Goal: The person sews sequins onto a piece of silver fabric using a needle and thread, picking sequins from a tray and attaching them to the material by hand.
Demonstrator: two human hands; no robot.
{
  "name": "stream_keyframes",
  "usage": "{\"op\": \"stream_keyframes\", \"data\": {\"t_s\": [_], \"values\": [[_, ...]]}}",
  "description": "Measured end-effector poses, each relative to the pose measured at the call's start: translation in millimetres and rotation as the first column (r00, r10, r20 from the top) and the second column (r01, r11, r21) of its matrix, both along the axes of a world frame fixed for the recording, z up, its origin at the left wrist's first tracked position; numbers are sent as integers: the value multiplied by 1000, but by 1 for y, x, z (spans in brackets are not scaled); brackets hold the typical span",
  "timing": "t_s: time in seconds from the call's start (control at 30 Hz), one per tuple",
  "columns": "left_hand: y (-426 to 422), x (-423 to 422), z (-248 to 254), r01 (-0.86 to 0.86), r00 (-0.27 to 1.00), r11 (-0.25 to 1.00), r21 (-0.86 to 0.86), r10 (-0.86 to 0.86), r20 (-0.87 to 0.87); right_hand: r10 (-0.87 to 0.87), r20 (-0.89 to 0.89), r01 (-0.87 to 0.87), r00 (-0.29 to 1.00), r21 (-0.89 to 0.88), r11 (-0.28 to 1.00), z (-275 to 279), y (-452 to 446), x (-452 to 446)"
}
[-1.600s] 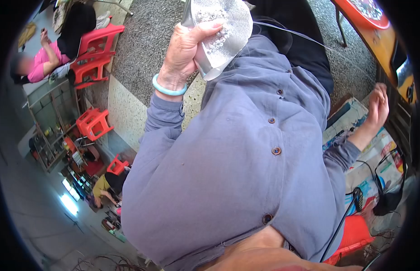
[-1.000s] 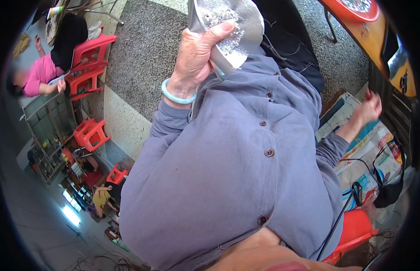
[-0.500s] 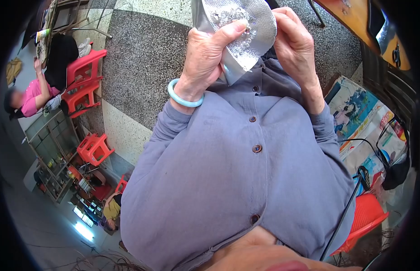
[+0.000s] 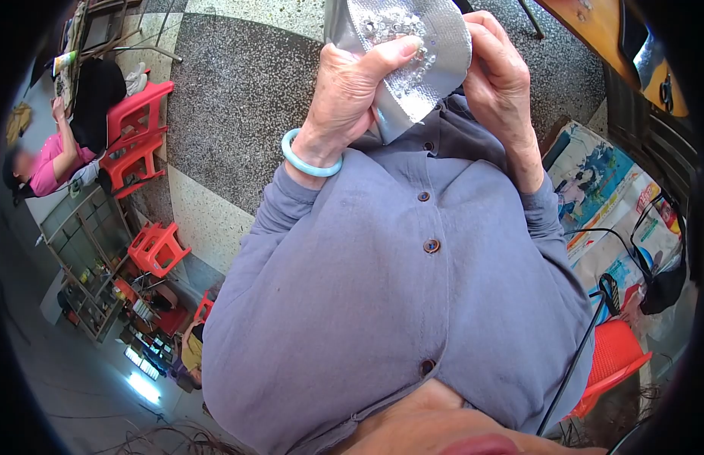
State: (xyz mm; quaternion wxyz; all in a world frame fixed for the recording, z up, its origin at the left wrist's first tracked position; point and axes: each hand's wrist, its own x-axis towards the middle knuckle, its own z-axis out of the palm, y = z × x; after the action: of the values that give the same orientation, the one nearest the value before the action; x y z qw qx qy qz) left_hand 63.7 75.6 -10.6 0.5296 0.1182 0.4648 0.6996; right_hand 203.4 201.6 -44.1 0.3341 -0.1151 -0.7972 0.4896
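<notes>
A piece of silver fabric (image 4: 435, 72) with a cluster of clear beads (image 4: 390, 29) on it is held at the top of the view. My left hand (image 4: 352, 87) grips it from the left, thumb pressed on top beside the beads and fingers underneath. A pale jade-coloured bangle circles that wrist. At the fabric's right edge, my right hand (image 4: 502, 72) has thumb and fingers pinched together. What lies between those fingertips is hidden behind the edge.
A wooden table (image 4: 587, 30) with scissors (image 4: 665, 92) on it is at upper right. Printed boxes (image 4: 594, 182) and a black cable lie below it. Red plastic stools (image 4: 159, 249) stand left, where a person in pink (image 4: 60, 163) sits. Another red seat (image 4: 613, 360) is at lower right.
The silver fabric and my right hand have shifted slightly to the right. My left hand keeps its grip, thumb in the same place. The view has tilted a little.
</notes>
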Motion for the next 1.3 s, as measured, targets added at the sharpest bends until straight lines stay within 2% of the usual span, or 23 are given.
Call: {"op": "stream_keyframes", "data": {"t_s": [0.43,0.73,0.83,0.93,1.03,1.23,1.27,1.3], "values": [[2,2,-1,-10,1000,1000,8,10,6,1,-28,-3,1000,-68,998,-5,-1,2],[0,7,-1,-12,997,1000,-16,10,-78,-41,1,41,999,67,997,1,-5,5],[0,7,0,-4,998,1000,5,5,-65,-49,-9,50,999,36,998,0,-6,4],[0,8,0,6,999,1000,18,-5,-43,13,-86,-22,996,-98,995,-9,-5,1],[-1,8,-2,17,998,1000,22,-15,-58,66,27,-42,997,-518,854,-13,-11,12],[1,11,-2,41,997,999,-27,-42,-63,37,-90,-85,995,-623,778,-16,-10,10],[2,13,-1,31,997,999,-28,-32,-71,-46,-95,-22,994,-613,790,-15,-11,6],[3,13,0,20,996,999,-28,-22,-83,-44,-28,21,999,-561,828,-10,-7,9]]}}
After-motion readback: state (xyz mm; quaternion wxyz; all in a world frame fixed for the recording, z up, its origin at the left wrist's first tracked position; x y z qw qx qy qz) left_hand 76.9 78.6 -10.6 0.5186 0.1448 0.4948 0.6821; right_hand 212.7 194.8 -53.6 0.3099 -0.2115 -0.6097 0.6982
